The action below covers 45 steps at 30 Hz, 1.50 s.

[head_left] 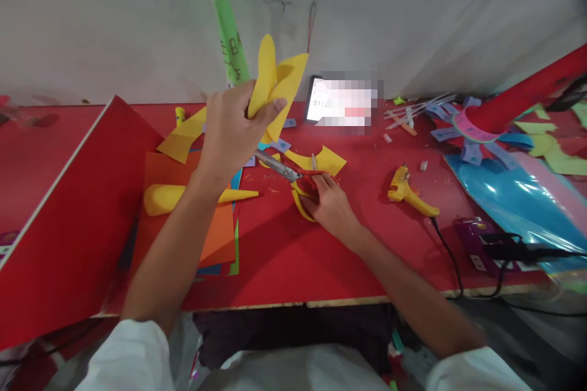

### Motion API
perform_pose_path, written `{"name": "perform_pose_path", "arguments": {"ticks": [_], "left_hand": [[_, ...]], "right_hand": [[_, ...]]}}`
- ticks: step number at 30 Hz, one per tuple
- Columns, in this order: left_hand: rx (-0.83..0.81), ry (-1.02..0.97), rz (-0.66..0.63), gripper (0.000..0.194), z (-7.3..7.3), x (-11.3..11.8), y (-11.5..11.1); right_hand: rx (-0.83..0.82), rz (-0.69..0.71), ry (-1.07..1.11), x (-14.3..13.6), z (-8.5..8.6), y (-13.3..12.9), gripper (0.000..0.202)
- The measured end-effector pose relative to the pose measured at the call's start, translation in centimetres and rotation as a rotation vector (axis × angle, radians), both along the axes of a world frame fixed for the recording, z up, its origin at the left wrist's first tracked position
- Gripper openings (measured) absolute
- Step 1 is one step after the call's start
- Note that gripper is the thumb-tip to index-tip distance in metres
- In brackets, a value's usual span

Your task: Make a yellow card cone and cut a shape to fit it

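Note:
My left hand (pixel 232 125) is raised over the table, its fingers closed on yellow paper (pixel 284 85) that is bent and folded into upright flaps. Lower and to the right, my right hand (pixel 332 201) grips the handles of a pair of scissors (pixel 277 164). The scissors' metal blades point up and left, below the held paper and apart from its upper flaps. Just beyond the scissors lies a cut yellow paper scrap (pixel 332 161). Under my left forearm rests a rolled yellow paper cone (pixel 160 200), on top of orange paper sheets (pixel 217 241).
A yellow glue gun (pixel 410 192) with a cord lies right of my hand. A lit phone (pixel 339 103) leans against the wall. Left stands a red board (pixel 68 232); behind, a green paper tube (pixel 232 36) with a star top. A blue plastic-wrapped pack (pixel 518 195) lies right.

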<state>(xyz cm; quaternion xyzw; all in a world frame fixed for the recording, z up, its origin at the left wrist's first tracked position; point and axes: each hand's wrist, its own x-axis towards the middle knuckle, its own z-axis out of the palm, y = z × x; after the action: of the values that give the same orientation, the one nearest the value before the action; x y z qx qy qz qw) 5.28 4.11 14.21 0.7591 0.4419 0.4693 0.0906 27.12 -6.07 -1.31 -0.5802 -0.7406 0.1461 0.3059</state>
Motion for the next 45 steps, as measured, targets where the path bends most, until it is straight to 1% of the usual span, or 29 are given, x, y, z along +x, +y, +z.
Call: {"name": "perform_pose_path", "arguments": {"ticks": [4,10,14,16,18,21,23,24,25,27,29,30,31,33,34,36,39,42,45], "left_hand": [[-0.036,0.078,-0.011,0.067,-0.4,0.5,-0.3],[-0.091,0.153,-0.033,0.067,-1.0,1.9,-1.0],[-0.121,0.147,-0.106,0.066,-1.4,2.4,-1.0],[-0.108,0.158,-0.129,0.066,-1.6,2.5,-1.0],[-0.084,0.171,-0.124,0.067,-1.7,2.7,-1.0],[-0.062,0.213,-0.095,0.064,-1.8,2.9,-1.3],[-0.06,0.249,-0.073,0.059,-1.9,3.1,-1.7],[-0.061,0.266,-0.068,0.056,-2.1,3.3,-1.9],[-0.062,0.283,-0.07,0.054,-2.3,3.5,-2.1],[-0.057,0.318,-0.1,0.052,-3.0,4.3,-2.5],[-0.048,0.364,-0.168,0.049,-4.0,5.3,-3.0],[-0.052,0.388,-0.214,0.048,-4.6,5.8,-3.2],[-0.068,0.408,-0.266,0.046,-5.2,6.4,-3.5],[-0.119,0.414,-0.362,0.046,-6.3,7.3,-3.9],[-0.144,0.403,-0.396,0.046,-6.8,7.6,-4.0],[-0.188,0.366,-0.423,0.047,-7.6,8.1,-4.2],[-0.256,0.299,-0.425,0.049,-8.2,8.4,-4.3],[-0.316,0.207,-0.47,0.051,-8.4,8.6,-4.3],[-0.316,0.064,-0.535,0.048,-8.1,8.6,-4.2]], "right_hand": [[-0.034,0.029,0.001,0.5,-0.1,0.2,0.042],[0.071,0.106,0.007,0.2,-0.1,-0.3,0.04],[0.099,0.131,0.025,-0.1,0.3,-0.5,0.034],[0.089,0.118,0.02,-0.1,0.5,-0.5,0.03],[0.079,0.09,0.004,0.0,0.7,-0.5,0.026],[0.13,0.044,0.032,0.4,1.3,-0.6,0.026],[0.176,0.036,0.158,0.7,1.9,-0.7,0.024],[0.171,0.045,0.268,0.8,2.2,-0.7,0.024],[0.134,0.068,0.409,0.9,2.5,-0.6,0.026],[-0.01,0.143,0.747,1.0,2.9,-0.3,0.044],[-0.143,0.197,1.055,1.1,2.9,0.3,0.06],[-0.18,0.195,1.172,1.1,2.7,0.5,0.063],[-0.198,0.173,1.261,1.1,2.5,0.8,0.062],[-0.197,0.094,1.363,1.1,2.0,1.1,0.051],[-0.187,0.053,1.383,1.1,1.9,1.2,0.047],[-0.157,-0.003,1.391,1.0,1.7,1.2,0.045],[-0.141,-0.015,1.37,1.0,1.7,1.2,0.043],[-0.162,-0.025,1.271,1.2,1.5,1.4,0.045],[-0.11,-0.121,1.128,1.4,1.1,1.5,0.047]]}}
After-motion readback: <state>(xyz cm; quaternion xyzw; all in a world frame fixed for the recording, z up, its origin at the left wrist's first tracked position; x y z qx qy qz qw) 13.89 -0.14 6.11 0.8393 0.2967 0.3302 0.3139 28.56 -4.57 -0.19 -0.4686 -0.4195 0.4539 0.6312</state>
